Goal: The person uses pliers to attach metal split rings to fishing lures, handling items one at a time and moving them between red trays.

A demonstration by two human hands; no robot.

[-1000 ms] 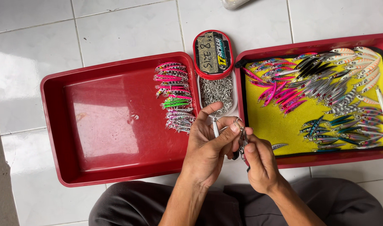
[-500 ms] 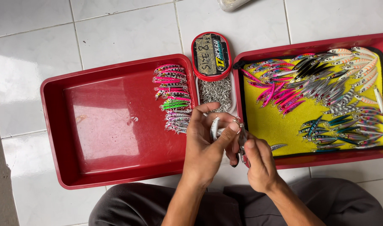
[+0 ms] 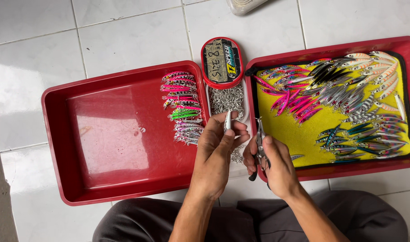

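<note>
White tiled floor [image 3: 102, 36], seen from above, with dark-trousered knees [image 3: 348, 215] at the bottom edge. Two red plastic trays side by side on the tiles. Left tray [image 3: 111, 134] mostly bare, with one column of small fishing lures [image 3: 182, 107] along its right wall: pink on top, one green in the middle, silvery below. Right tray [image 3: 393, 49] lined with a yellow mat [image 3: 299, 134] and crowded with many more lures [image 3: 348, 96], pink at the left, silver, dark and blue-green across the rest, pale orange-and-white at the upper right. Between the trays, a small clear box [image 3: 225, 101] full of tiny silver metal rings, its red-rimmed oval lid [image 3: 222, 62] lying just above it, touching its top edge.

Below the box, two bare hands close together. Left hand [image 3: 218, 152] with fingers curled, thumb and fingertips pinching a slim silver lure [image 3: 227, 121] that stands upright just over the lower edge of the ring box. Right hand [image 3: 274, 163] closed around small pliers [image 3: 260, 141], dark handles poking out below the palm, metal tip pointing up beside the right tray's left wall. Pliers and silver lure near each other, not touching. A pale object [image 3: 245, 5] cut off at the top edge, too little shown to tell what.
</note>
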